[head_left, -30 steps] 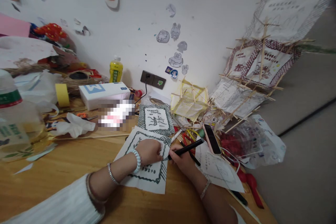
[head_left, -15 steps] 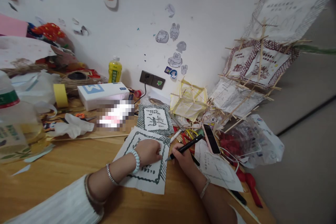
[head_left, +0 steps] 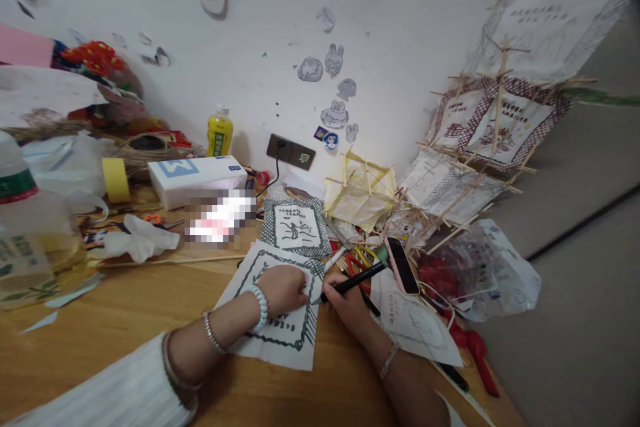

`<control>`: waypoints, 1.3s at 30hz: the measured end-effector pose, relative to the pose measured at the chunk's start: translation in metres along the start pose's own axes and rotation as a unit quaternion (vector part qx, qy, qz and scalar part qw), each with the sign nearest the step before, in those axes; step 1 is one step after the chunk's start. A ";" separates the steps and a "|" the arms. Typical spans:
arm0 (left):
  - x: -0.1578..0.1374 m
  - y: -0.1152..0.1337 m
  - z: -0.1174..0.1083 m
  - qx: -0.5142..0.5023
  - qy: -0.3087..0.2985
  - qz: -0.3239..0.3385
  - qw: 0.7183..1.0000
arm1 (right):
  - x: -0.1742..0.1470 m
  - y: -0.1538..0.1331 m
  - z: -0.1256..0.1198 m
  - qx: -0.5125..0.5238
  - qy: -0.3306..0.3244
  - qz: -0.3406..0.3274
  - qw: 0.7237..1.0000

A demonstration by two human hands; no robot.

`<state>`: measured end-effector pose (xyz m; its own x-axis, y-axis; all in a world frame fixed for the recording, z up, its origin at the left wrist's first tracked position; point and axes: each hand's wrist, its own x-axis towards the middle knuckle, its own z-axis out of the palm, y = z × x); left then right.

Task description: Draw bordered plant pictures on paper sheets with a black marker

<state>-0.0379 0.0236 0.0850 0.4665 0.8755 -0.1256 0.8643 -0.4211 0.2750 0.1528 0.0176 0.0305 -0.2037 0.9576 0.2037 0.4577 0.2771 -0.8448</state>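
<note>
head view: left hand flat, pinning white green-bordered paper sheet; right hand gripping black marker pen, tip at the sheet's edge; keep paper pinned, strokes short.

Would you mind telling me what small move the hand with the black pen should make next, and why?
Probably lower the tip back onto the sheet's right border. The right hand holds the black pen with its tip at the edge of the paper, where the hatched border looks unfinished, while the left hand pins the sheet flat.

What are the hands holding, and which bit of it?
The right hand holds a black pen near its tip end, tip at the paper. The left hand holds nothing; it presses flat on the paper.
</note>
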 end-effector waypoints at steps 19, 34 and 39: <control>-0.002 0.003 -0.003 0.023 -0.012 -0.011 1.000 | -0.002 0.003 -0.001 0.025 0.008 -0.003 1.000; -0.002 0.005 0.000 0.018 0.000 -0.025 1.000 | 0.000 0.000 0.000 0.039 -0.001 0.004 0.999; -0.003 0.005 -0.002 0.014 -0.010 -0.022 1.000 | -0.001 0.000 -0.001 0.113 0.009 0.032 0.993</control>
<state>-0.0356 0.0196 0.0882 0.4312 0.8886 -0.1566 0.8889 -0.3886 0.2427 0.1541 0.0164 0.0306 -0.1645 0.9744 0.1530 0.2634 0.1928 -0.9452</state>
